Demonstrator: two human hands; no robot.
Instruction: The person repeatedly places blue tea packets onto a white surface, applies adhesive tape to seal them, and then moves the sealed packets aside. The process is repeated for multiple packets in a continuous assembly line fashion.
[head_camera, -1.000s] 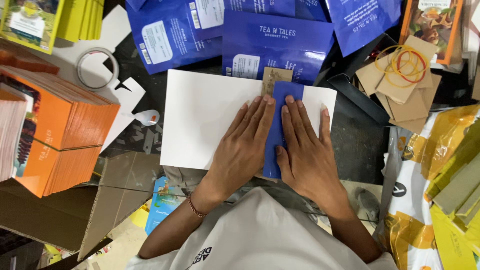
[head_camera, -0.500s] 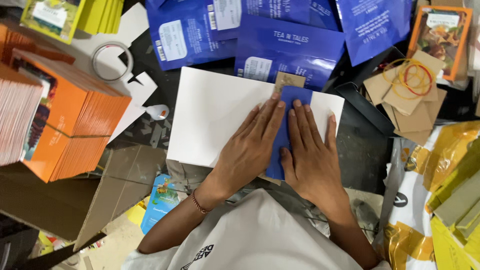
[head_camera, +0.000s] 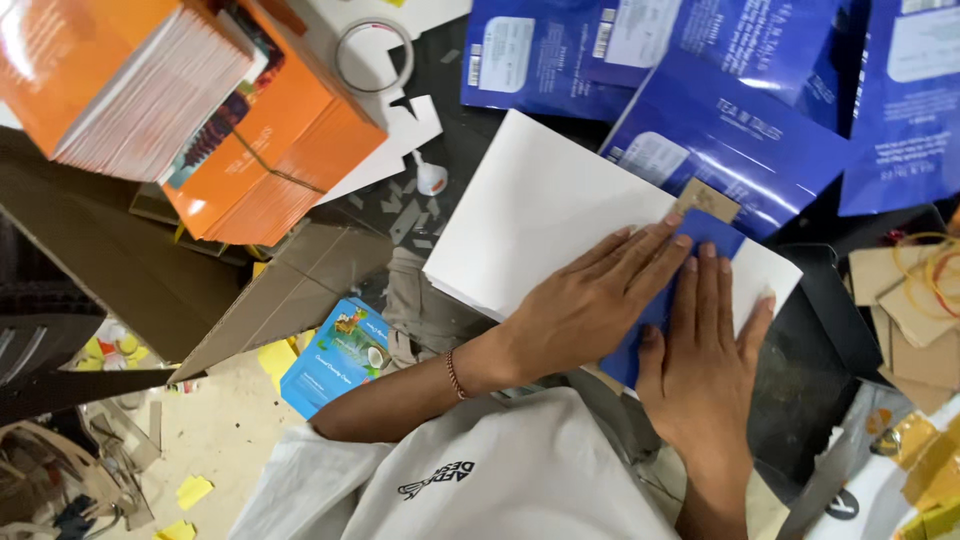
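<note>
Head view: left hand (head_camera: 585, 305) and right hand (head_camera: 705, 365) both flat, fingers spread, pressing narrow blue paper strip (head_camera: 668, 300) on white rectangular sheet (head_camera: 545, 215) | around: glossy blue pouches (head_camera: 720, 110), orange booklet stacks (head_camera: 250, 130), tape ring (head_camera: 373, 55), brown cardboard tags (head_camera: 915, 310) | surface: dark cluttered worktop (head_camera: 815, 350)

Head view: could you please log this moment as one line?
left hand: flat on narrow blue strip | right hand: flat on strip | under: white paper sheet | behind: blue pouches
</note>
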